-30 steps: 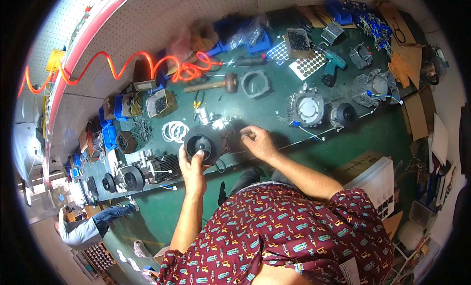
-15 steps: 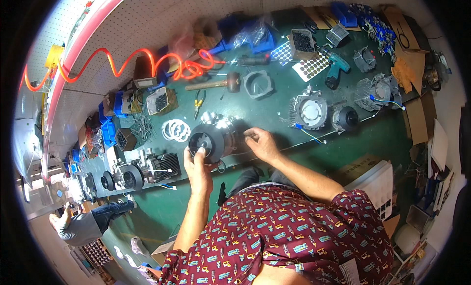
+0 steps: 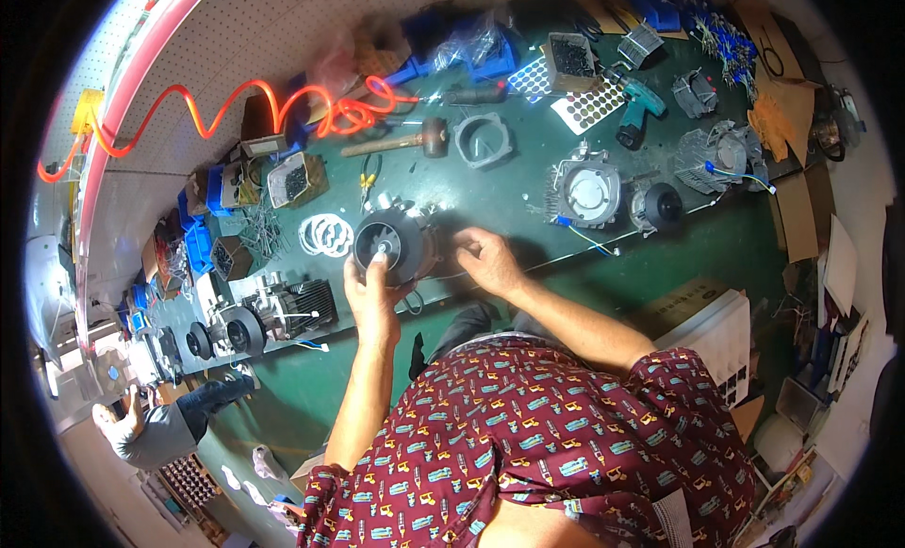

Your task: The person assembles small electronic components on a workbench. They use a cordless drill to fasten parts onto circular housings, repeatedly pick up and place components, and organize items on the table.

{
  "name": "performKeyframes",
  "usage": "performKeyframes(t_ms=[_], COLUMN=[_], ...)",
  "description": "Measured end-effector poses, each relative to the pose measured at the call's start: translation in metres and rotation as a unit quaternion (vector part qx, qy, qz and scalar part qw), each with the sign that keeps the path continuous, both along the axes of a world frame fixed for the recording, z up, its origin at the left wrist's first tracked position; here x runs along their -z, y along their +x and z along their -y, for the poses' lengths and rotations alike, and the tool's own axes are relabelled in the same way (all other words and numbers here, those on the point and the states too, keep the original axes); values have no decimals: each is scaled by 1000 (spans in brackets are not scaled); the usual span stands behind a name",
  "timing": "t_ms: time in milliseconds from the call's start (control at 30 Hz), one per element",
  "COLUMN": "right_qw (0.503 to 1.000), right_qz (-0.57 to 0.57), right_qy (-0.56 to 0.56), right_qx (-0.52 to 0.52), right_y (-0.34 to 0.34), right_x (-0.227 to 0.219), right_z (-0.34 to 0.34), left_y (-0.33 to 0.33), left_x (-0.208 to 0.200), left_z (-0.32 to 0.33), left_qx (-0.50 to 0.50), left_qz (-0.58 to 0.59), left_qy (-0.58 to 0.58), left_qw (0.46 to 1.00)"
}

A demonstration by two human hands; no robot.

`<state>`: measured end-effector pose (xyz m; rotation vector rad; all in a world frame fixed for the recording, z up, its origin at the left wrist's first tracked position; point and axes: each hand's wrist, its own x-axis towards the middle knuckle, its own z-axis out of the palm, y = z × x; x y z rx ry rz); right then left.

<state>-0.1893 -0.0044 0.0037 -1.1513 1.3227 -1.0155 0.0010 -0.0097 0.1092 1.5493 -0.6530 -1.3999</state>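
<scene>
A blower unit [image 3: 430, 245] with a metal body and a black fan wheel [image 3: 401, 237] sits at the front edge of the green bench, the wheel tilted up toward me. My left hand [image 3: 370, 289] grips it from the near left, thumb on the hub inside the wheel and the other fingers mostly hidden behind the rim. Just right of the metal body is my right hand [image 3: 488, 262], its fingers curled and pinched together; whether anything small is between them cannot be seen. White ring gaskets [image 3: 326, 235] lie left of the wheel, with yellow-handled pliers [image 3: 368, 182] behind it.
Behind lie a mallet [image 3: 396, 144], a grey ring housing [image 3: 483, 140] and a teal cordless drill [image 3: 641, 113]. Metal housings [image 3: 586, 190] with cables stand right; assembled blowers [image 3: 247, 331] stand left. An orange coiled hose [image 3: 226, 114] hangs overhead. Another person [image 3: 165, 430] is at far left.
The whole view has shifted slightly. The fan wheel has tipped a little more face-up, with my left thumb still at its hub. My right hand stays curled beside the metal body.
</scene>
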Motion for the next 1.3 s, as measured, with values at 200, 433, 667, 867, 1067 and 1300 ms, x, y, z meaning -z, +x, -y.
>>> performKeyframes(t_ms=[200,433,667,867,1067,1300], right_qw=[992,972,952,961,943,755], right_qz=[-97,-185,-253,-227,-157,-181], right_qy=[-82,-138,-165,-153,-22,67], right_qx=[-25,-50,-55,-34,294,626], right_y=[3,10,2,-15,-103,-344], right_x=[-6,-3,16,12,-26,67], right_z=[-4,-3,-6,-14,-57,-92], left_y=[7,54,46,27,28,30], left_x=[2,75,91,93,94,86], left_z=[-11,-36,-25,-25,-36,-83], left_qx=[-26,200,277,274,293,257], left_qz=[-70,320,481,451,416,374], left_qy=[1,-95,-164,-193,-83,-188], left_qw=[997,921,816,827,857,871])
